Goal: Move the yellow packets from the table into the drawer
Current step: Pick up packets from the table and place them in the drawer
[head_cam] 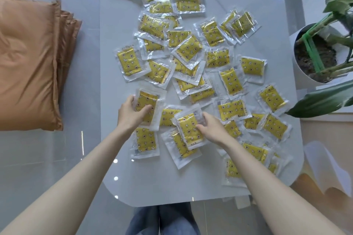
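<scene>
Gathering has barely begun, judging by the spread: the pale table carries dozens of yellow packets in clear wrappers, scattered and overlapping from its far edge down to the near corner on the right. No drawer shows anywhere in view (it may sit under the tabletop or off to one side; I cannot tell), so nothing can be counted as put away, and nearly the whole job looks to be ahead.

Beside the table, a stack of orange cushions lies at the left and a potted plant stands at the right, both apart from the packets.

At the near end, the left hand is closed on one packet, thumb across its face and fingers at its far-left edge. The right hand pinches another packet, which rests tilted over a neighbour. Whether either packet is already lifted clear of the surface cannot be told from this angle.
</scene>
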The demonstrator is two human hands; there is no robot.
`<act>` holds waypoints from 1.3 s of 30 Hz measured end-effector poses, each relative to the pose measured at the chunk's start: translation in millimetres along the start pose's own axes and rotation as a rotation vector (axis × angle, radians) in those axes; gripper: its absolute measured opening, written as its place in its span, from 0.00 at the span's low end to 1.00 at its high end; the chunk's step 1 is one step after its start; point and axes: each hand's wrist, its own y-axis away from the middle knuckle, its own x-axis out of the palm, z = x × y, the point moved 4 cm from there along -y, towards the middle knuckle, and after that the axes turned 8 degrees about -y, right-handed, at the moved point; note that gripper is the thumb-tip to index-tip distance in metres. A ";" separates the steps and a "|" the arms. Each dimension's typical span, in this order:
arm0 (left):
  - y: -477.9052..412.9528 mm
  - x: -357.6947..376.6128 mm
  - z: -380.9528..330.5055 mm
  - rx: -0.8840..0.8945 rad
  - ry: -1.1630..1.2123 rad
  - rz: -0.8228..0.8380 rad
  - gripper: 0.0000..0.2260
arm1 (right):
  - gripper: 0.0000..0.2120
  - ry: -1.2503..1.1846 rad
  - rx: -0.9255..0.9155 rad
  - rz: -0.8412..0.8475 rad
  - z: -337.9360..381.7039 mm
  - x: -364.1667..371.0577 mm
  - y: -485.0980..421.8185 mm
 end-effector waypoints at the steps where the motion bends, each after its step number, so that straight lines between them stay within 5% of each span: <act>1: 2.4 -1.2 5.3 -0.011 0.042 0.007 0.08 | 0.05 0.028 0.013 0.002 0.8 2.0 -2.9; 6: 10.4 -7.8 29.3 -0.085 0.130 -0.010 0.11 | 0.09 0.195 0.072 -0.066 0.0 10.3 -9.3; 11: 16.9 -10.4 41.0 -0.110 0.168 -0.021 0.12 | 0.32 0.206 0.122 -0.179 1.2 21.1 -9.0; 14: 20.4 -10.0 44.4 -0.113 0.191 -0.021 0.13 | 0.37 0.035 0.178 -0.248 -2.8 24.1 -10.1; 27: 38.5 -8.8 44.9 -0.151 0.276 -0.021 0.15 | 0.29 -0.204 0.316 -0.228 -16.2 31.2 5.8; 35: 74.0 -45.0 23.0 -0.111 0.365 0.000 0.15 | 0.19 -0.407 0.193 -0.190 19.4 17.3 50.7; 39: 103.8 -81.0 16.0 -0.090 0.410 -0.012 0.13 | 0.23 -0.552 0.097 -0.110 56.9 10.2 93.8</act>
